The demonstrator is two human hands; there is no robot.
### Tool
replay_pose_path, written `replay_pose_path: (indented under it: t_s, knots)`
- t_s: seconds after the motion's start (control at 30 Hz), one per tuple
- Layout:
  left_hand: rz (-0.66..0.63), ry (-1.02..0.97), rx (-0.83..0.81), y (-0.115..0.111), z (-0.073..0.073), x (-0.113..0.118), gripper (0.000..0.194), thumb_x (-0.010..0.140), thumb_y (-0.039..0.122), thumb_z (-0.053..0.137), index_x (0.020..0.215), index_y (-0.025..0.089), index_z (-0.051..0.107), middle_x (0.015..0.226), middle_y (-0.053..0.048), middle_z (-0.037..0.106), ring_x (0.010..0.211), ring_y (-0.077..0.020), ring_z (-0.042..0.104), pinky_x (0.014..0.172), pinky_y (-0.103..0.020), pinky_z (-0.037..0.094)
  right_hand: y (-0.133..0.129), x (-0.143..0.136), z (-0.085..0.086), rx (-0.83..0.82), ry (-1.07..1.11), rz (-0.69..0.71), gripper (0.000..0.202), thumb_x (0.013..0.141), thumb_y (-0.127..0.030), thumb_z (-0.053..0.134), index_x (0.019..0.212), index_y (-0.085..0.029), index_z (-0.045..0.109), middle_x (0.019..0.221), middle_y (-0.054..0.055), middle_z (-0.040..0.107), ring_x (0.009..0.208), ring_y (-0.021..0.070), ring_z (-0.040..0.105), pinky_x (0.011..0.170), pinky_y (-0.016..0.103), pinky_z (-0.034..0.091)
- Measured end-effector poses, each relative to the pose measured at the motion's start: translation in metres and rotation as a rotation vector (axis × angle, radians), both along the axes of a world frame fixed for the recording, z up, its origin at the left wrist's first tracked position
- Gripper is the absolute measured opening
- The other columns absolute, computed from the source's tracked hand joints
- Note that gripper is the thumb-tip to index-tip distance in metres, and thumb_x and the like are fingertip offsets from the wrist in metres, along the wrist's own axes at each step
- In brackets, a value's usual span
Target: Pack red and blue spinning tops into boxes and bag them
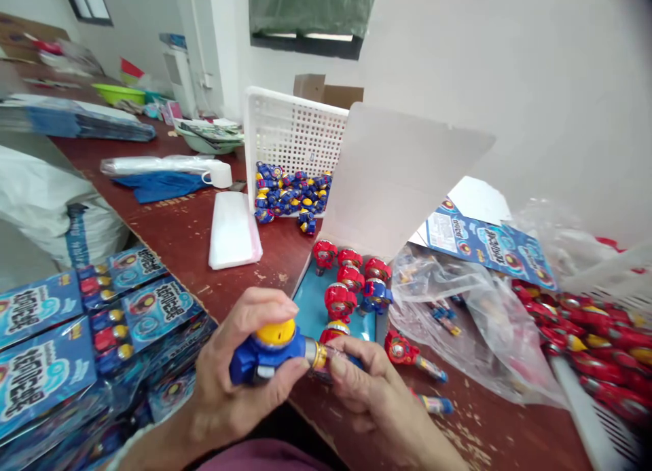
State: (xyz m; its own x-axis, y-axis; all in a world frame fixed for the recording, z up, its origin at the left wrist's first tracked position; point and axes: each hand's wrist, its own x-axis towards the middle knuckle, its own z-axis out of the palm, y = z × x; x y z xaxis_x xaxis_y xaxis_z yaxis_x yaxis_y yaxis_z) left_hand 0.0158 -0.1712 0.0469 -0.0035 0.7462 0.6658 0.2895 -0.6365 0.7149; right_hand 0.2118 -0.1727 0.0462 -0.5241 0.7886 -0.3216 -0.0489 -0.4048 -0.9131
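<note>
My left hand (219, 383) is closed around a blue toy head with a yellow dome (272, 352), fingers over the top and thumb along its side. My right hand (369, 393) pinches a small clear tube (322, 357) with a gold-coloured band. The tube's end meets the toy's grey neck; whether it is fixed inside cannot be made out. Just beyond my hands stands an open display box (305, 296) with a blue inside and a raised white lid (402, 179). Several red toys (340, 301) and a blue toy (377, 293) stand in it.
A white basket (295, 128) of blue toys stands behind. Red toys fill another basket (563, 383) at right. Near my right hand lie a red toy with a tube (402, 349) and a plastic bag (473, 322). Wrapped display boxes (45, 376) are stacked at left. A white mug (219, 175) stands farther back.
</note>
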Motion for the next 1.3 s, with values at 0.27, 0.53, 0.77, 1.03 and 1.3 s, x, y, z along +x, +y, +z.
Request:
replay_pose_path:
  t_s: [0.27,0.53,0.77,1.03,1.3]
  knots:
    - [-0.156,-0.145,-0.24,0.015,-0.002,-0.011,0.032,0.077,0.022,0.068,0.107,0.026,0.059,0.107,-0.003,0.061,0.099,-0.0191,0.059,0.083,-0.026,0.047,-0.009,-0.008,-0.022,1.018,-0.537,-0.24,0.031,0.093,-0.039,0.054,0.119,-0.023,0.057,0.103,0.008,0.06,0.091,0.021,0.056,0.079,0.031,0.044]
    - [-0.194,-0.068,-0.136,0.017,0.009,-0.01,0.033,0.074,0.018,0.071,0.104,0.029,0.062,0.103,-0.003,0.062,0.101,-0.0195,0.057,0.086,-0.026,0.045,-0.011,-0.006,-0.002,0.465,-0.243,-0.123,0.037,0.091,-0.054,0.052,0.109,-0.021,0.058,0.081,0.003,0.053,0.076,0.0169,0.052,0.069,0.026,0.044]
    - [-0.316,-0.102,-0.146,0.025,0.009,-0.013,0.032,0.073,0.018,0.071,0.102,0.03,0.063,0.101,-0.002,0.063,0.093,-0.0183,0.058,0.081,-0.026,0.045,-0.009,-0.003,-0.02,0.324,-0.159,0.05,0.049,0.098,-0.057,0.03,0.092,-0.019,0.06,0.063,-0.002,0.038,0.05,0.0106,0.031,0.043,0.018,0.028]
    - [-0.265,-0.082,-0.171,0.028,0.004,-0.014,0.033,0.074,0.019,0.071,0.104,0.031,0.062,0.102,-0.002,0.062,0.098,-0.0188,0.058,0.086,-0.025,0.045,-0.011,-0.006,-0.025,0.828,-0.433,-0.224,0.031,0.096,-0.05,0.047,0.108,-0.026,0.061,0.091,0.005,0.061,0.083,0.0175,0.056,0.068,0.023,0.045]
    - [-0.455,-0.202,-0.507,0.025,0.0,-0.029,0.053,0.063,0.045,0.08,0.11,0.026,0.065,0.104,-0.009,0.063,0.085,-0.0234,0.061,0.069,-0.027,0.049,-0.01,-0.01,-0.019,0.152,-0.002,-0.027,0.06,0.087,-0.073,0.043,0.089,-0.017,0.062,0.052,-0.004,0.038,0.042,0.0067,0.026,0.04,0.017,0.023]
